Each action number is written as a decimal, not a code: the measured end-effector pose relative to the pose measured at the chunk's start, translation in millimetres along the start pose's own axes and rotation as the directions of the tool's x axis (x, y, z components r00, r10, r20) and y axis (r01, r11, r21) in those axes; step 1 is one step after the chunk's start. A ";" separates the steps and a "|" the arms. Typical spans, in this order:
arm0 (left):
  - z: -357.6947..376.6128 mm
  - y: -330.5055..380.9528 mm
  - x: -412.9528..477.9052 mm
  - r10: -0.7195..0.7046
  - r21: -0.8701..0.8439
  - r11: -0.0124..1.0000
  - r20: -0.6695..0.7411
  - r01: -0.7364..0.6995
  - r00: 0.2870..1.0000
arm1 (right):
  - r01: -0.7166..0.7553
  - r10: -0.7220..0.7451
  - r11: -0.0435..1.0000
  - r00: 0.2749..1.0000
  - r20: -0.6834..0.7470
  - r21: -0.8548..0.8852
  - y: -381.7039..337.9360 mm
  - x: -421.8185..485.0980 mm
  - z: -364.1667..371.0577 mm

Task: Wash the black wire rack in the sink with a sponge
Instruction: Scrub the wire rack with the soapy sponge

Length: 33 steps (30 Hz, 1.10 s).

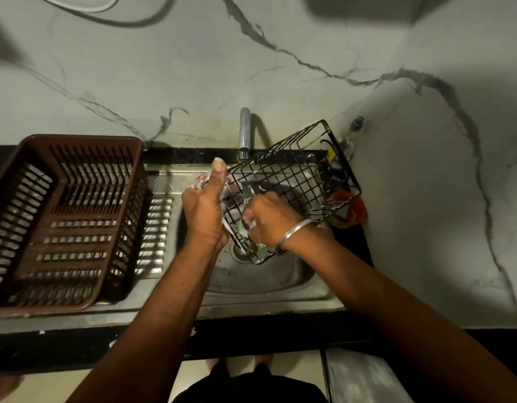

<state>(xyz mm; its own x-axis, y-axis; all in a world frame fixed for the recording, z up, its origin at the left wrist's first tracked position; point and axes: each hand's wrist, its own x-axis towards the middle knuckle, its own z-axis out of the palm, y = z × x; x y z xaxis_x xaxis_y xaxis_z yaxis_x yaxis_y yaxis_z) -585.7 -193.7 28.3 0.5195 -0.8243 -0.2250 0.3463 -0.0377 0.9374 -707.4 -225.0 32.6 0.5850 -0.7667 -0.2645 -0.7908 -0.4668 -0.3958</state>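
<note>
The black wire rack hangs tilted over the steel sink, its lower corner close to the drain. My left hand grips the rack's left edge, thumb pointing up, with soap foam on the fingers. My right hand, a metal bangle on its wrist, is curled round a green sponge and presses it against the rack's lower wires. Most of the sponge is hidden by my fingers. Suds cling to several wires.
A brown plastic dish basket sits on the drainboard at the left. The tap stands behind the sink, with no water visible. A red and green object lies on the black counter at the right, behind the rack.
</note>
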 end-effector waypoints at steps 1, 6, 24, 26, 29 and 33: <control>0.0 2.6 -0.1 -0.003 -0.014 1.000 0.007 0.003 1.000 | 0.008 -0.009 1.000 1.000 -0.018 -0.010 -2.1 1.0 2.5; 2.5 -0.1 0.3 -0.028 -0.016 0.999 0.003 0.028 1.000 | -0.015 0.015 1.000 1.000 -0.015 0.002 4.8 1.3 2.8; -0.2 -13.7 3.2 0.005 0.018 1.000 0.077 -0.007 0.997 | -0.104 0.230 0.951 0.868 -0.441 0.291 -3.2 15.6 8.1; 0.1 -14.4 3.3 -0.005 -0.007 1.000 0.083 0.006 0.997 | -0.198 0.379 0.901 0.792 -0.479 0.386 2.0 15.4 0.7; 0.5 -12.6 3.6 0.010 -0.004 1.000 0.081 -0.010 0.997 | -0.178 0.396 0.874 0.800 -0.451 0.452 -12.4 17.3 7.6; 0.1 -16.3 -0.2 0.001 -0.021 1.000 0.120 0.001 0.993 | -0.206 0.484 0.802 0.775 -0.407 0.561 -8.1 24.8 3.1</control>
<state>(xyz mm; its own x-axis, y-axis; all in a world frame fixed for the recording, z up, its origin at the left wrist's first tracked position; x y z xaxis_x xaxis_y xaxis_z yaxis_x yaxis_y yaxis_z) -591.5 -193.0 13.1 0.4223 -0.8863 -0.1901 0.3628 -0.0269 0.9315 -685.9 -238.9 26.5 -0.0027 -0.9993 -0.0382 -0.6539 0.0307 -0.7560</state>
